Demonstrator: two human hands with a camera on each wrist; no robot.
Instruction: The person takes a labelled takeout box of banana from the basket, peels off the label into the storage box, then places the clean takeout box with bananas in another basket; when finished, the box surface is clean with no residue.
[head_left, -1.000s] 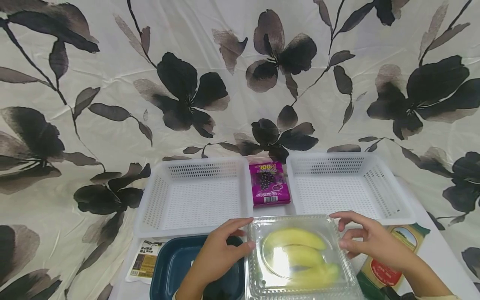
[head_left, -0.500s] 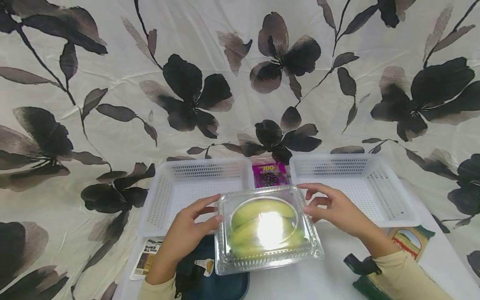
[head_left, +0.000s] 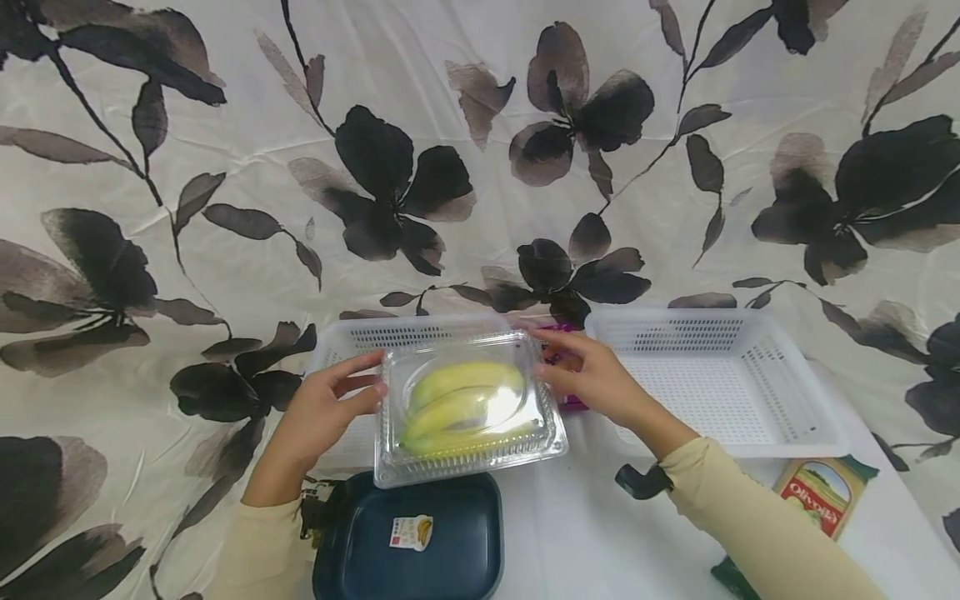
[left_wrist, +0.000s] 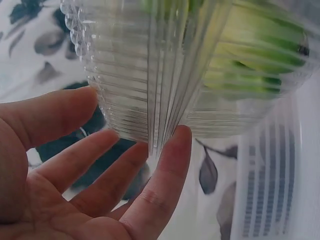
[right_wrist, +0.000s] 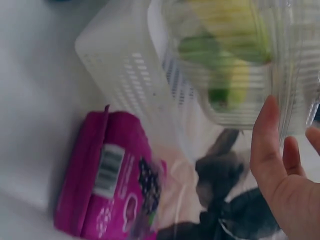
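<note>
A clear plastic clamshell box (head_left: 480,468) with yellow-green bananas (head_left: 465,392) inside is held up over the front part of the left white basket (head_left: 420,331), tilted slightly. My left hand (head_left: 318,412) grips its left side, with thumb and fingertips on the ribbed wall in the left wrist view. On the opposite side my right hand (head_left: 600,379) pinches the edge near the upper right corner. Green banana ends (right_wrist: 220,97) show through the box's wall in the right wrist view. Much of the left basket is hidden behind the box.
Right of the box stands another white basket (head_left: 697,400). Between the baskets lies a purple grape-print bag (right_wrist: 110,180), partly covered by my right hand. A dark blue tray (head_left: 360,575) with a small banana-print label (head_left: 411,533) sits in front. An Olivoilà package (head_left: 821,492) lies at right.
Both hands have lifted the banana box and carried it left and away from me, from beside the blue tray to over the left basket. The tray and its label now show.
</note>
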